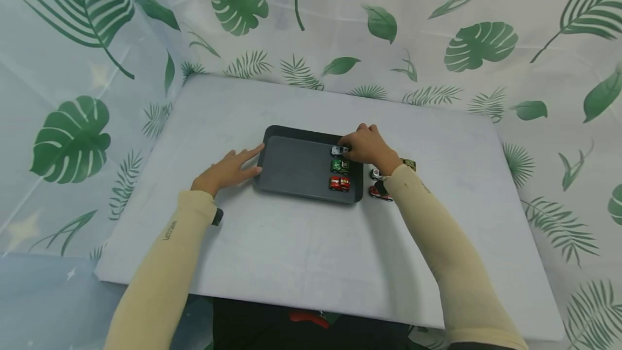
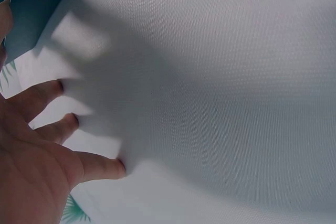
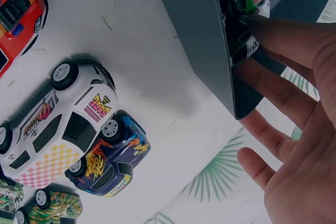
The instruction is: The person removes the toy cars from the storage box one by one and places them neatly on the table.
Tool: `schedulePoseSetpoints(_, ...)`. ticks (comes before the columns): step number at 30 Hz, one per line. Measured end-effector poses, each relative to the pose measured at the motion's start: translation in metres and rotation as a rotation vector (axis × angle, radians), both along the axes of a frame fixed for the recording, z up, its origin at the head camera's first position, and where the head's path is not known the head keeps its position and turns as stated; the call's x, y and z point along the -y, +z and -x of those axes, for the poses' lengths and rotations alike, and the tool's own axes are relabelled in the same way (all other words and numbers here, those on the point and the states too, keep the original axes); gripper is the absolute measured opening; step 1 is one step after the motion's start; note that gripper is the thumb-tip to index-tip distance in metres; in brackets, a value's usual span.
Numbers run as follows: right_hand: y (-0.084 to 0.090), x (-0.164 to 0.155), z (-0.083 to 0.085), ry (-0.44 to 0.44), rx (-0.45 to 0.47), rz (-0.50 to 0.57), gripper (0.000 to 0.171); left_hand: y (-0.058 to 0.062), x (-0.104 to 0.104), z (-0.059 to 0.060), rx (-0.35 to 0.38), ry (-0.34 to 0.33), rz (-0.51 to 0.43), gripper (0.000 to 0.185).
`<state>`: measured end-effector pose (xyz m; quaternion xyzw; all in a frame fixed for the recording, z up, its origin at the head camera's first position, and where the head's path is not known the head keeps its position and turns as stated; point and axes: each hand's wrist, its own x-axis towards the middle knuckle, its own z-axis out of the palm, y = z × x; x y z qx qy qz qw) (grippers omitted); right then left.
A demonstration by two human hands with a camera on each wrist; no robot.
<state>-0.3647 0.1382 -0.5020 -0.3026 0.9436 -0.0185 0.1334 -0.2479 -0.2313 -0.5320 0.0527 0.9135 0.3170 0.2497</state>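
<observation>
Behind our right forearm, toy cars on the white cloth are partly hidden; the right wrist view shows a white checkered toy car (image 3: 55, 124) and a dark blue toy car (image 3: 107, 158). Our right hand (image 1: 366, 145) pinches a small silver toy car (image 1: 338, 150) in the dark grey rectangular tray (image 1: 296, 169), above a green car (image 1: 339, 166) and a red car (image 1: 339, 183). Our left hand (image 1: 228, 169) lies flat, fingers straight, touching the tray's left edge

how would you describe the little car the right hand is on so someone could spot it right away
On the white table lies a dark grey tray, with three toy cars lined up along its right edge. The one at the far end of that line, under the right hand, is the silver-white car; its neighbours are green and red.
</observation>
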Motion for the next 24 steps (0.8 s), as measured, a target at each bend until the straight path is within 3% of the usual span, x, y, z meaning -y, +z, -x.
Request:
schedulePoseSetpoints(14, -0.0041, 0.0065, 0.0008, 0.026, -0.075, -0.104, 0.039, 0.0003, -0.0019, 0.0026, -0.003, -0.003, -0.004, 0.073)
schedulePoseSetpoints(24, -0.0070, 0.0071, 0.0019, 0.037, -0.076, -0.109, 0.040, -0.0011, -0.0025, 0.0020, 0.010, 0.009, 0.018, 0.074)
